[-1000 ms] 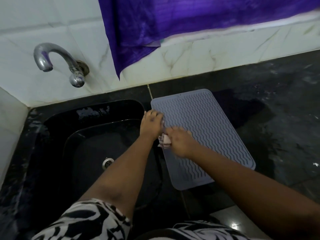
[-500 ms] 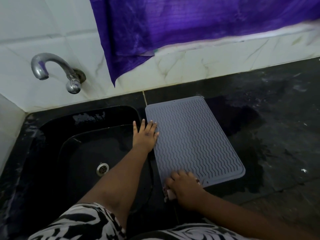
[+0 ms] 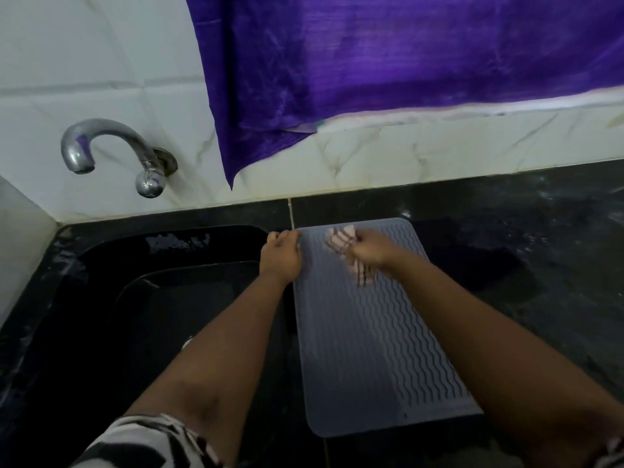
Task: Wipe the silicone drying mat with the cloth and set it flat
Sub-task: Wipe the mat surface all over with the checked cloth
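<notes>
1. Running across the right half of the frame, the dark surface (image 3: 506, 238) carries the grey silicone drying mat (image 3: 364, 349), which lies flat just beside the black sink (image 3: 152, 298) – so the flat-setting part looks as good as met, while wiping seems mid-way.
2. Only the mat's upper end is under the cloth (image 3: 341, 243); the lower ribs look untouched, though whether they are clean or wet is hard to make out.
3. The left hand (image 3: 280, 256) is curled over the mat's upper left edge, steadying it.
4. The right hand (image 3: 373, 249) is closed round the bunched striped cloth – its fingertips are hidden, and motion blur smears the cloth.
</notes>
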Tool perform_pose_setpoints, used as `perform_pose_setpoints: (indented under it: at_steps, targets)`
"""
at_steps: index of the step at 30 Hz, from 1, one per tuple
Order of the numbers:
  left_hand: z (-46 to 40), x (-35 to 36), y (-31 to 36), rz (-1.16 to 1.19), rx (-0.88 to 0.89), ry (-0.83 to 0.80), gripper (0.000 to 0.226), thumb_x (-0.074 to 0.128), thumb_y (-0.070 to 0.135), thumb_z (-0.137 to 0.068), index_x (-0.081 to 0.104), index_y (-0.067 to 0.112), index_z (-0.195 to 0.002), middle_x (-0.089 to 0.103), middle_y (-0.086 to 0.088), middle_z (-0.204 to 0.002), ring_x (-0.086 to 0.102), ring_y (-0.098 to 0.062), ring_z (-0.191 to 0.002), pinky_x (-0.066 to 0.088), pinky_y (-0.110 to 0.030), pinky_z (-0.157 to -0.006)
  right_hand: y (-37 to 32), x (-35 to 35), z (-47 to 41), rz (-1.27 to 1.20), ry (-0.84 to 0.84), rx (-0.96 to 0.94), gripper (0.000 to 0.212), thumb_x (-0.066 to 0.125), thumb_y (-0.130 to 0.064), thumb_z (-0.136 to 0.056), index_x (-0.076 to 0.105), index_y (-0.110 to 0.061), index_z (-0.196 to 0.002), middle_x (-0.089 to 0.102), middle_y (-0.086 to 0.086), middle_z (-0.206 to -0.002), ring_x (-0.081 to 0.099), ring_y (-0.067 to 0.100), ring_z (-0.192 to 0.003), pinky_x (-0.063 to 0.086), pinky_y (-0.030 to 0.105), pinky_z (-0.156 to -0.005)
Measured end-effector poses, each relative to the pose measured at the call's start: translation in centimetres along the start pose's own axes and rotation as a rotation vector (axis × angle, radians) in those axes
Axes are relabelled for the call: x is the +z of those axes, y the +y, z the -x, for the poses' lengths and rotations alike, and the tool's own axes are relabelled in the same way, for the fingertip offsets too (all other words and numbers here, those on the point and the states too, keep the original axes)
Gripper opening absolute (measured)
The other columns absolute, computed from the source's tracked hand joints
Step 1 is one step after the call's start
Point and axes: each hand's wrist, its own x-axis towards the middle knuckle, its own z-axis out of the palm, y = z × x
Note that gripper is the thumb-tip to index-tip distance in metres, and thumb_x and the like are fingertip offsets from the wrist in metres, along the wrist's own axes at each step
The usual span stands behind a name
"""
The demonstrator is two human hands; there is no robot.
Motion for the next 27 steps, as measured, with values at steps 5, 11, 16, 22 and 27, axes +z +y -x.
perform_pose_setpoints:
  at_steps: [5,11,16,22,27]
  targets:
    - [-3.4,3.0,-0.1,-0.194,0.006,-0.042,0.037,0.038,0.027,-0.098,0.048,0.018,-0.133,0.046,-0.007,-0.136,0.039,-0.029,-0.123,0.025,-0.047,-0.109,-2.9,1.9,-10.7,0.547,0.293,-0.252,0.043,0.06,-0.015,-0.08,0.047,-0.008,-0.12,0.05,0.018,-0.125,0.045,0.037,-0.116,0.04,0.045,-0.092]
    - [-3.1,5.7,-0.9,-0.191,-0.155,0.092,0.04,0.04,0.029,-0.096,0.048,0.02,-0.135,0.044,-0.001,-0.133,0.036,-0.029,-0.125,-0.007,-0.057,-0.115,-0.1,8.0,-13.8,0.745,0.417,-0.345,0.03,0.047,-0.018,-0.086,0.049,-0.013,-0.115,0.052,0.013,-0.118,0.046,0.032,-0.109,0.038,0.044,-0.087]
    - [-3.0,5.5,-0.8,-0.196,-0.149,0.115,0.043,0.042,0.033,-0.095,0.047,0.028,-0.138,0.044,0.004,-0.133,0.033,-0.027,-0.128,-0.017,-0.057,-0.112,1.3,8.5,-10.9,0.774,0.386,-0.344,0.028,0.045,-0.025,-0.089,0.054,-0.017,-0.114,0.055,0.009,-0.117,0.047,0.029,-0.11,0.037,0.044,-0.09]
    - [-2.8,5.3,-0.5,-0.157,-0.154,0.163,0.042,0.036,0.03,-0.1,0.048,0.025,-0.139,0.049,0.002,-0.131,0.037,-0.029,-0.127,-0.014,-0.059,-0.112,6.7,10.3,2.3,0.845,0.146,-0.323,0.039,0.066,-0.023,-0.072,0.056,-0.024,-0.109,0.054,0.003,-0.112,0.051,0.027,-0.105,0.039,0.041,-0.081]
    - [-2.6,5.0,-0.3,-0.165,-0.156,0.148,0.042,0.037,0.03,-0.099,0.049,0.024,-0.139,0.049,0.002,-0.131,0.036,-0.031,-0.127,-0.013,-0.061,-0.112,4.2,7.3,1.6,0.452,-0.074,-0.15,0.012,0.066,-0.03,-0.08,0.057,-0.028,-0.087,0.06,-0.005,-0.092,0.06,0.017,-0.09,0.046,0.028,-0.074]
